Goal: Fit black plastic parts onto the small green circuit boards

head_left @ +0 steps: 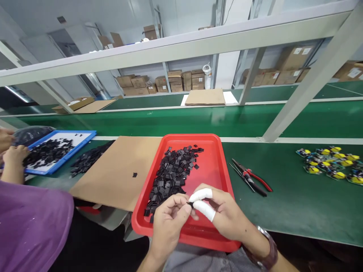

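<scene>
Over the near end of a red tray (208, 166), my left hand (171, 221) and my right hand (222, 211) meet with their fingertips together. Both pinch a small black piece (190, 204), mostly hidden by the fingers. White finger covers wrap the thumb and forefinger of my right hand, and a watch is on that wrist. Many thin, flat black pieces (172, 170) lie heaped along the tray's left side, beyond my hands.
Left of the tray, a cardboard sheet (113, 166) bears one black piece (135, 175). Red-handled pliers (251, 175) and tweezers (241, 174) lie to the right. Several yellow-topped components (336, 162) sit farther right. A co-worker's hand (15, 155) is at a blue-rimmed tray (93, 134).
</scene>
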`<state>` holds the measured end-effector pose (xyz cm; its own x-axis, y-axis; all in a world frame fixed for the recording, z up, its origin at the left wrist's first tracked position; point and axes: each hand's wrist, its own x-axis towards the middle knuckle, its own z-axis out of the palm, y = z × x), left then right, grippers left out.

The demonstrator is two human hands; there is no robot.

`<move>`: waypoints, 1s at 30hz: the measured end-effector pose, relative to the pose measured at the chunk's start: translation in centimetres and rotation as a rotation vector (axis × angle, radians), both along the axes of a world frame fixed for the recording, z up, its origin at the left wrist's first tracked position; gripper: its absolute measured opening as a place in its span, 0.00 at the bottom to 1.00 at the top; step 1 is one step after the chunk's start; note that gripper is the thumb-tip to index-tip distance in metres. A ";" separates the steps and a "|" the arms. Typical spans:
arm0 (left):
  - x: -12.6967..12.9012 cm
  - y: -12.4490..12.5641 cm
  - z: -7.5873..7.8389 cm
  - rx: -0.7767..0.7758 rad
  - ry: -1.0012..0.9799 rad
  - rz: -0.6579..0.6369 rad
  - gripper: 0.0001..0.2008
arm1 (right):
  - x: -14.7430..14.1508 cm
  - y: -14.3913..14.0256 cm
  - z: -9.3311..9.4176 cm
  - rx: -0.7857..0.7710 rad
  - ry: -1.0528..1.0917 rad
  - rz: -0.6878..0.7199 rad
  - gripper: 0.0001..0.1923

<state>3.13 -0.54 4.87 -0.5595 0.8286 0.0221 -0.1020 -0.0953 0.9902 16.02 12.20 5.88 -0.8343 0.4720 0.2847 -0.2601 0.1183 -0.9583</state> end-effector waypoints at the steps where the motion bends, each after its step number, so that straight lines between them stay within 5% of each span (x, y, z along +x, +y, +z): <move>1: 0.1 -0.1 0.0 -0.004 -0.064 -0.042 0.08 | 0.1 0.2 0.0 -0.057 -0.010 0.056 0.07; 6: 0.9 -0.2 0.8 -0.040 -0.069 0.078 0.07 | 0.2 -0.1 -0.7 -0.174 -0.041 0.046 0.06; 9: 0.9 -0.4 0.8 -0.036 0.099 0.182 0.08 | 0.0 -0.9 -1.3 -0.178 -0.062 -0.028 0.07; 16: 1.2 -1.1 -0.7 0.097 0.395 0.203 0.06 | -0.6 -2.1 -2.0 -0.234 -0.013 -0.132 0.09; 25: 2.2 -1.0 -1.2 0.241 0.789 0.256 0.16 | -0.2 -2.8 -2.4 0.107 0.095 -0.295 0.15; 30: 1.6 -0.8 -1.6 0.174 0.690 0.200 0.15 | -0.1 -2.9 -3.6 0.179 0.121 -0.386 0.14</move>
<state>4.74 -1.36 3.22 -0.5105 0.6646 0.5457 0.5745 -0.2087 0.7915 15.89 9.26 2.23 -0.5624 0.6770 0.4747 -0.2731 0.3898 -0.8795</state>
